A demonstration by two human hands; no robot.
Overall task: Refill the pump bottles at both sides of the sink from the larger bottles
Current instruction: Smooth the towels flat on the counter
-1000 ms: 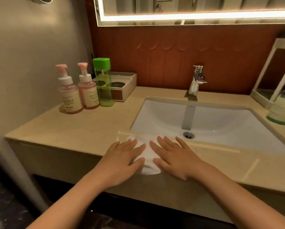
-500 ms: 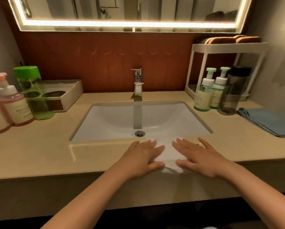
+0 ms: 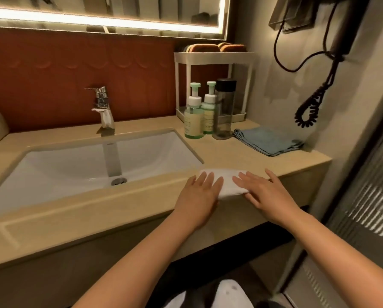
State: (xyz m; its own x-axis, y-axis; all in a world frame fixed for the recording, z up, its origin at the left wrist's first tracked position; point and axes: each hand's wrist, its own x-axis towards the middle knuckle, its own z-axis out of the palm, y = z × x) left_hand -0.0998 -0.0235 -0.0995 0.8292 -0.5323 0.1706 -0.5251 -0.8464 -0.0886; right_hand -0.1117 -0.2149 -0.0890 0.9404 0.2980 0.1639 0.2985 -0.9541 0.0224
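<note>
Two green pump bottles [image 3: 193,117] [image 3: 209,112] stand to the right of the sink [image 3: 52,165], with a taller dark bottle with a black cap [image 3: 223,110] right beside them. My left hand [image 3: 198,194] and my right hand [image 3: 265,192] lie flat, fingers straight, on a folded white cloth [image 3: 227,182] at the counter's front edge, near the sink's right corner. The pink pump bottles and the green bottle on the left side are out of view.
A chrome tap [image 3: 102,107] stands behind the basin. A folded blue cloth [image 3: 268,141] lies right of the bottles. Behind them is a white rack [image 3: 215,83] with sponges on top. A black coiled cord [image 3: 315,101] hangs on the right wall.
Both hands slid the white cloth to the right along the counter's front edge. The view turned right, so the left-side bottles left the frame.
</note>
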